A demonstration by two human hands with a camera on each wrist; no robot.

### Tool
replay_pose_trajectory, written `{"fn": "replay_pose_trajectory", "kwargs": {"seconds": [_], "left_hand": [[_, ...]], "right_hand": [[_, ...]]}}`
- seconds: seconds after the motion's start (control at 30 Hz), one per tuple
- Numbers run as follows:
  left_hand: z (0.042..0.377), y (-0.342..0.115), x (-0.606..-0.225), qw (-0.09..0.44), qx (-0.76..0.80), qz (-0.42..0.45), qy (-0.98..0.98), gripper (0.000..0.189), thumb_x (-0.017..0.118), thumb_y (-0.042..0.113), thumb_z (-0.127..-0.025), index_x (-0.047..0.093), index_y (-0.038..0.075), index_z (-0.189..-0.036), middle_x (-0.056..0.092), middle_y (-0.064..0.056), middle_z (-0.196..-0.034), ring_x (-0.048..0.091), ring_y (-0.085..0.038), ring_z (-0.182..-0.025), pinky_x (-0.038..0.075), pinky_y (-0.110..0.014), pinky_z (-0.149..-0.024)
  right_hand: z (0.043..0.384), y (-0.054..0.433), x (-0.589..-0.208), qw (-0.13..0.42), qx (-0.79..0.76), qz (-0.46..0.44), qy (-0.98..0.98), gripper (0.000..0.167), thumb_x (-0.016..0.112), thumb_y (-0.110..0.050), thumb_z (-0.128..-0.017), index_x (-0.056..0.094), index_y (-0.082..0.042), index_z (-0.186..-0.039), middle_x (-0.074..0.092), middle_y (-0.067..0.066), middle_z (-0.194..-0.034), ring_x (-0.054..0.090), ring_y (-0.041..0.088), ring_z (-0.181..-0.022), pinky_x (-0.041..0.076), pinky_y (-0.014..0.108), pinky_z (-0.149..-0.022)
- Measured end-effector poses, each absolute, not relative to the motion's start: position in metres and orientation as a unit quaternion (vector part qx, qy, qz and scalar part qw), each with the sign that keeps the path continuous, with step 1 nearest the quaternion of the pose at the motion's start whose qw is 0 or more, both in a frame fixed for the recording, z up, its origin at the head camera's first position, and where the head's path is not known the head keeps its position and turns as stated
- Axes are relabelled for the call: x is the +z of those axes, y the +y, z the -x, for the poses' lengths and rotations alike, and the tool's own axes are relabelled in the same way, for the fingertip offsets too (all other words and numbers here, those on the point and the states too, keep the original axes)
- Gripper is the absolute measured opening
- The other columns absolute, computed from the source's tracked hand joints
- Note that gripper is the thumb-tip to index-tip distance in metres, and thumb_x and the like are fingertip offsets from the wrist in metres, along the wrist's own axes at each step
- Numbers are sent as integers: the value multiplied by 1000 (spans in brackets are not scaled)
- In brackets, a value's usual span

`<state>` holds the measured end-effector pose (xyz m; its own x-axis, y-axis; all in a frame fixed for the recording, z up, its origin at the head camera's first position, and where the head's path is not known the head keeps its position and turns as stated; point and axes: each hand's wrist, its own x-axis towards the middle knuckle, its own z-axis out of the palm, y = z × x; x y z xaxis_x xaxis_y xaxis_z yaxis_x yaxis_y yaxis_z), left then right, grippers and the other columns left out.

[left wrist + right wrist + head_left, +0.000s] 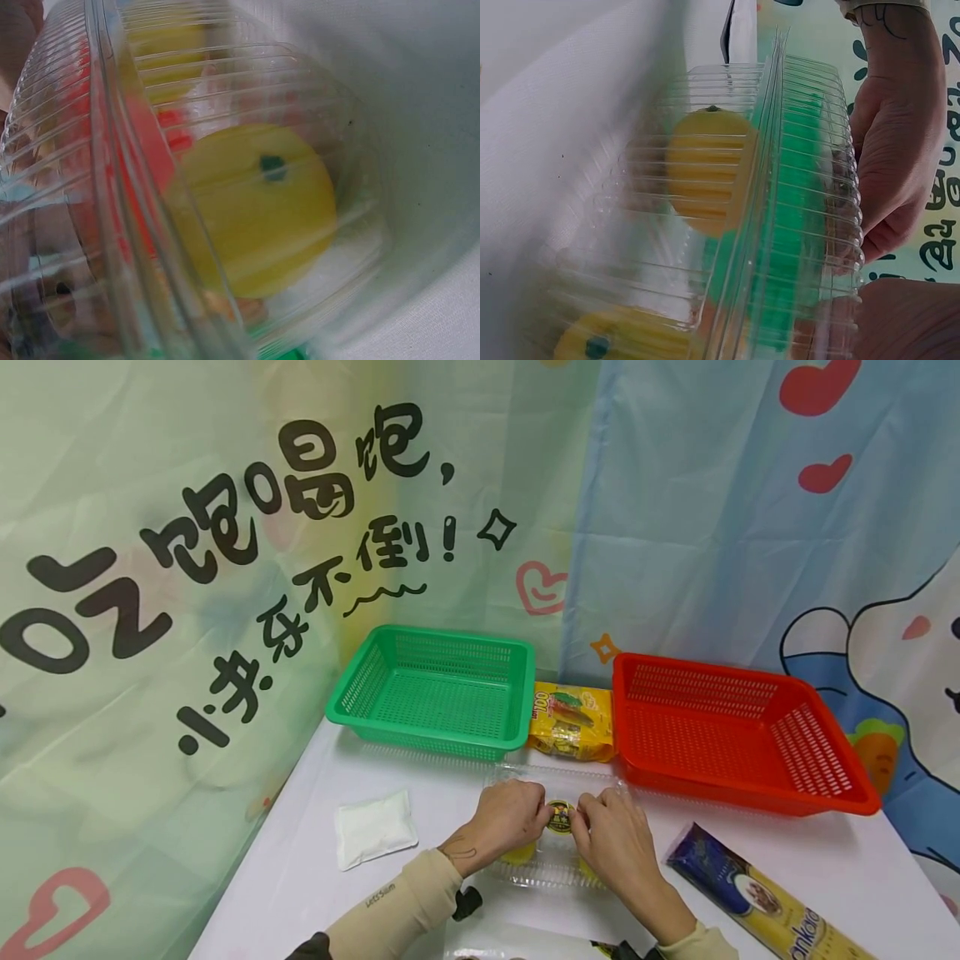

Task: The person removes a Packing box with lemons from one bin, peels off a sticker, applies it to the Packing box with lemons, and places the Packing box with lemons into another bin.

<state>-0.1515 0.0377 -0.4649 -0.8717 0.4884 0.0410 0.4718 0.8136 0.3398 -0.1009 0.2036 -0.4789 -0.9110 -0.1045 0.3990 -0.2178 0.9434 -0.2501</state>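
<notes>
Head: high up, facing forward and down over table (292,877) | left wrist: close, facing right | right wrist: close, facing left | all share box (551,868)

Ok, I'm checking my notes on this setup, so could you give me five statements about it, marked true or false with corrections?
1. The left hand and the right hand are both at the round sticker. True.
2. In the head view, the yellow bag sits between the green basket and the red basket. True.
3. The white packet lies inside the green basket. False: it lies on the table.
4. Yellow fruit shows through the clear box. True.
5. In the head view, the long blue and yellow pack lies left of the clear box. False: it lies to the right.
</notes>
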Motion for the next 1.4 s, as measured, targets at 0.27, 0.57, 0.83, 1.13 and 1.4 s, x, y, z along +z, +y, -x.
{"fn": "replay_pose_trajectory", "kwargs": {"seconds": [0.27, 0.57, 0.83, 1.13, 1.4], "left_hand": [[151, 38, -464, 33, 170, -252, 952, 33, 65, 28, -98, 59, 16, -67, 48, 7, -54, 41, -9, -49, 33, -27, -42], [152, 36, -463, 34, 163, -253, 953, 29, 64, 27, -99, 65, 13, -74, 55, 5, -60, 45, -9, -52, 37, -27, -45], [149, 30, -463, -7, 190, -258, 947, 27, 67, 25, -98, 60, 15, -73, 54, 6, -61, 46, -8, -54, 37, -26, -47], [144, 18, -470, -103, 185, -357, 910, 7, 72, 24, -94, 71, 17, -93, 67, 5, -88, 60, -9, -80, 49, -22, -70], [140, 19, -474, -84, 110, -450, 882, 35, 65, 17, -98, 64, 21, -133, 66, 8, -132, 58, -12, -126, 45, -32, -95]], "right_hand": [[100, 206, -481, 212, 142, -92, -963, 24, 73, -14, -85, 56, -14, -68, 46, 2, -66, 48, 26, -68, 35, 35, -59], [100, 210, -480, 210, 145, -93, -963, 28, 76, -13, -84, 53, -14, -67, 44, 2, -67, 45, 23, -65, 35, 33, -58], [98, 215, -476, 208, 180, -88, -958, 22, 81, -9, -81, 59, -12, -81, 52, 3, -75, 47, 18, -61, 39, 31, -54], [86, 217, -480, 257, 178, -202, -928, 19, 81, -11, -81, 75, -9, -99, 71, 4, -96, 66, 27, -93, 52, 49, -82], [70, 207, -485, 232, 148, -286, -918, 36, 79, -22, -85, 75, -7, -118, 73, 8, -122, 69, 26, -111, 53, 47, -94]]}}
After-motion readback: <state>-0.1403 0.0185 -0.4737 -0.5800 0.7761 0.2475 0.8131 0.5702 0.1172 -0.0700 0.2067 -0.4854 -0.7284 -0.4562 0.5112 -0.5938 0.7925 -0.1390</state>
